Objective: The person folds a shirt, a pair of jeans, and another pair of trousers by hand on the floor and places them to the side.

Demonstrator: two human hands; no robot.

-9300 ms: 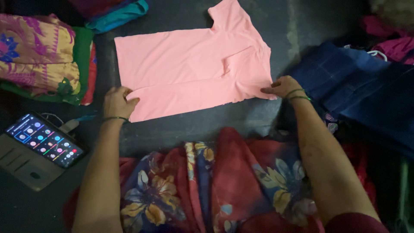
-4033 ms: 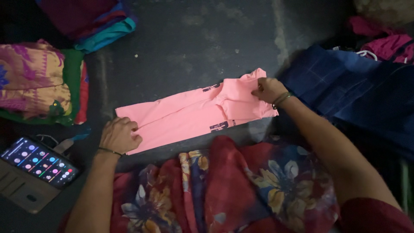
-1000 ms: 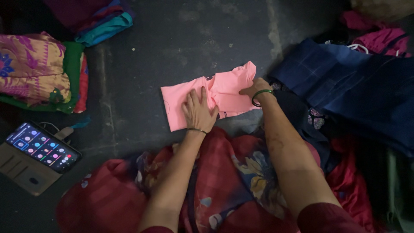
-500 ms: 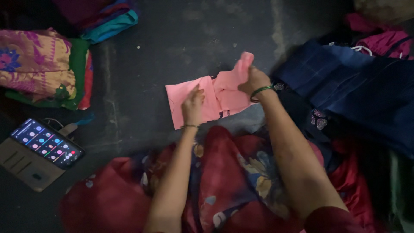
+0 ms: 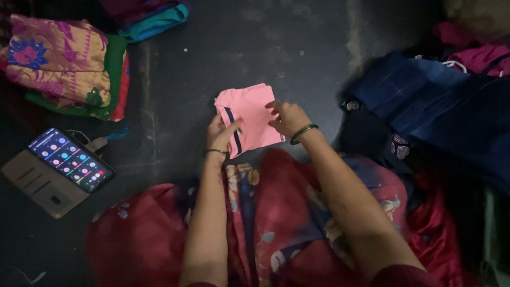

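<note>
A pink garment (image 5: 249, 109), folded into a small square with a dark stripe along its left part, lies on the dark floor in front of my lap. My left hand (image 5: 220, 133) grips its lower left edge, thumb on top by the stripe. My right hand (image 5: 287, 117), with a green bangle on the wrist, rests on its right edge with fingers pressing the cloth.
A stack of folded patterned cloth (image 5: 69, 64) and a teal and maroon pile (image 5: 151, 16) lie at the far left. A lit phone in a wallet case (image 5: 61, 167) sits at the left. Dark blue cloth (image 5: 441, 111) and magenta clothes (image 5: 478, 53) are heaped at the right.
The pink garment went from a long strip to a small square. In the last half second my right hand brought the raised right part over onto the left, and both hands now hold the bundle.
</note>
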